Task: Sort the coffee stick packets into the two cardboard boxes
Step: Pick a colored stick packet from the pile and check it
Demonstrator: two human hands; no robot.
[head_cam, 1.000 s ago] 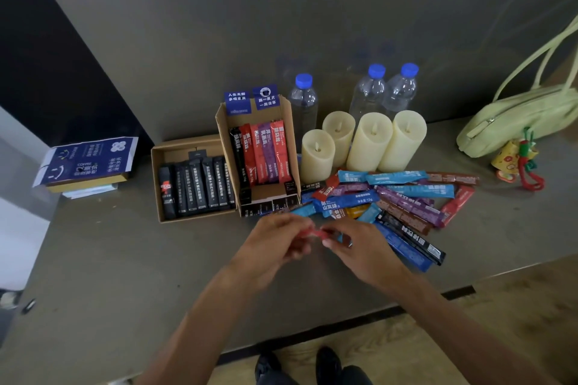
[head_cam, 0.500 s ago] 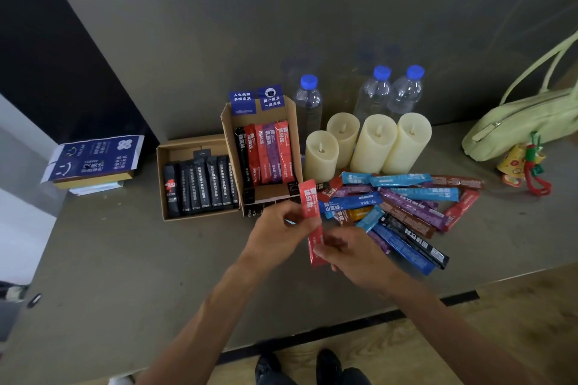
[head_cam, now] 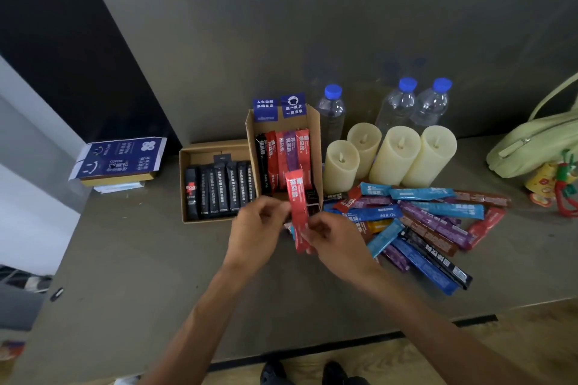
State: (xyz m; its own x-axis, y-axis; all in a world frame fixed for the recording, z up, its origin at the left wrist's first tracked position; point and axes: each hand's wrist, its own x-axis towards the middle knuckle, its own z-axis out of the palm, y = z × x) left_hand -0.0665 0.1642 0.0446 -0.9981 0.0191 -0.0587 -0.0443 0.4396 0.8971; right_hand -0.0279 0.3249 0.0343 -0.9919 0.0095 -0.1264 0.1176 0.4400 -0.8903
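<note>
Now left hand (head_cam: 256, 230) and right hand (head_cam: 339, 242) pinch the red packet (head_cam: 296, 203) upright, likely to slot into the tall box (head_cam: 300, 122)

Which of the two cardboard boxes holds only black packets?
The low box on the left: its row of sticks is all black. The taller box beside it also holds red and purple sticks.

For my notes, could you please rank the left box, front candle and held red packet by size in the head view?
1. left box
2. front candle and red packet: alike; the packet is held nearer the camera, so unranked.
</note>
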